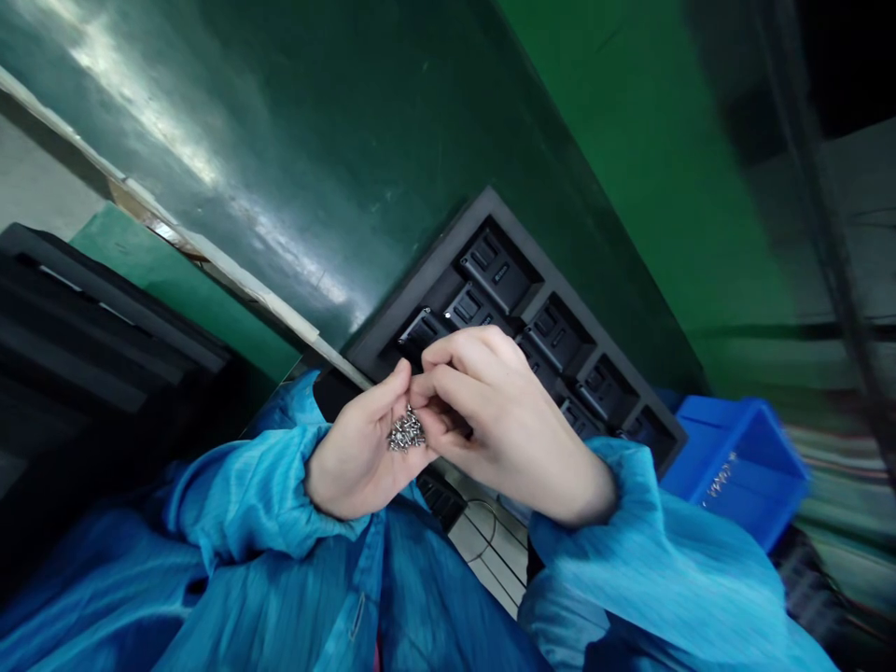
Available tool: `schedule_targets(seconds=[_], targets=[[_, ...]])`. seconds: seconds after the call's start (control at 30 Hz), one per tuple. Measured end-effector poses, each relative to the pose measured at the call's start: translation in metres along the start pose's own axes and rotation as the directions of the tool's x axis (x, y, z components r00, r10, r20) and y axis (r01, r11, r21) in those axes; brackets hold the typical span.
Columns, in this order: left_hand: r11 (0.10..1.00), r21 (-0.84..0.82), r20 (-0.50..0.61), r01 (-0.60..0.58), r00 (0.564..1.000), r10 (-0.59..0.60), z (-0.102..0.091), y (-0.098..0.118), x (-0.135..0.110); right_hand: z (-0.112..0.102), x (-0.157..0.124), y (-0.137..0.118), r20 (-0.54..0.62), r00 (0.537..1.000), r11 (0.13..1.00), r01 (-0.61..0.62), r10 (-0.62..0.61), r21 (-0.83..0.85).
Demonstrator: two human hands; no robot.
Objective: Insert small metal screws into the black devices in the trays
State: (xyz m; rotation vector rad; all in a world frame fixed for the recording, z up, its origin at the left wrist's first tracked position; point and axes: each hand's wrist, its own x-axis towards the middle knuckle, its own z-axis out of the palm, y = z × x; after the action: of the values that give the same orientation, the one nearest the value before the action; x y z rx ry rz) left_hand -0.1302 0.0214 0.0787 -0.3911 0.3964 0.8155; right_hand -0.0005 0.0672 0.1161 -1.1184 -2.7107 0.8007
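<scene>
A small heap of shiny metal screws point(407, 430) lies in the cupped palm of my left hand point(364, 448), thumb raised beside it. My right hand point(508, 420) is just to the right, its fingers curled together in a pinch at the edge of the heap and touching the left fingers. What sits between those right fingertips, if anything, is hidden. Beyond both hands is a dark foam tray point(483, 207) whose pockets hold several black plastic housings point(498, 269). My hands cover the tray's near part.
A blue bin point(742, 467) with a few small metal pieces stands at the right, beside the tray. The tray rests on a green tabletop point(336, 140) with a pale edge strip. Stacked black trays point(91, 336) are at the left.
</scene>
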Motion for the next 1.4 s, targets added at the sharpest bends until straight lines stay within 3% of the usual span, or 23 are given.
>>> schedule_targets(seconds=[0.17, 0.27, 0.33, 0.47, 0.63, 0.83, 1.1, 1.3, 1.4], targets=[[1.0, 0.022, 0.031, -0.011, 0.999, 0.011, -0.004, 0.003, 0.001, -0.012, -0.003, 0.01, -0.18, 0.983, 0.999, 0.02, -0.026, -0.038], [1.0, 0.008, 0.047, 0.012, 0.999, -0.013, -0.007, 0.004, 0.0, -0.019, -0.001, 0.034, -0.362, 0.932, 0.976, -0.097, 0.02, -0.196], [1.0, 0.002, 0.064, 0.02, 0.998, -0.02, -0.009, 0.004, 0.0, -0.019, 0.004, 0.055, -0.415, 0.909, 0.94, -0.167, 0.031, -0.297], [1.0, -0.009, 0.072, 0.019, 0.997, -0.018, -0.012, 0.005, 0.0, -0.012, 0.016, 0.086, -0.373, 0.927, 0.891, -0.198, 0.035, -0.408], [1.0, -0.022, 0.064, 0.011, 0.998, -0.01, -0.012, 0.005, 0.001, -0.009, 0.028, 0.099, -0.297, 0.955, 0.866, -0.139, -0.012, -0.481], [0.999, -0.034, 0.054, 0.006, 0.999, -0.004, -0.012, 0.007, -0.001, -0.009, 0.031, 0.103, -0.241, 0.969, 0.861, -0.069, -0.063, -0.503], [0.999, -0.038, 0.038, 0.002, 0.999, 0.0, -0.01, 0.006, -0.001, -0.004, 0.016, 0.098, -0.25, 0.953, 0.83, 0.003, -0.172, -0.558], [1.0, -0.017, 0.056, -0.014, 0.998, 0.015, -0.01, 0.006, -0.003, 0.001, 0.002, 0.098, -0.235, 0.968, 0.862, -0.049, -0.083, -0.505], [1.0, -0.008, 0.083, -0.025, 0.996, 0.025, -0.01, 0.006, -0.004, 0.0, 0.0, 0.088, -0.29, 0.956, 0.89, -0.102, -0.036, -0.445]])
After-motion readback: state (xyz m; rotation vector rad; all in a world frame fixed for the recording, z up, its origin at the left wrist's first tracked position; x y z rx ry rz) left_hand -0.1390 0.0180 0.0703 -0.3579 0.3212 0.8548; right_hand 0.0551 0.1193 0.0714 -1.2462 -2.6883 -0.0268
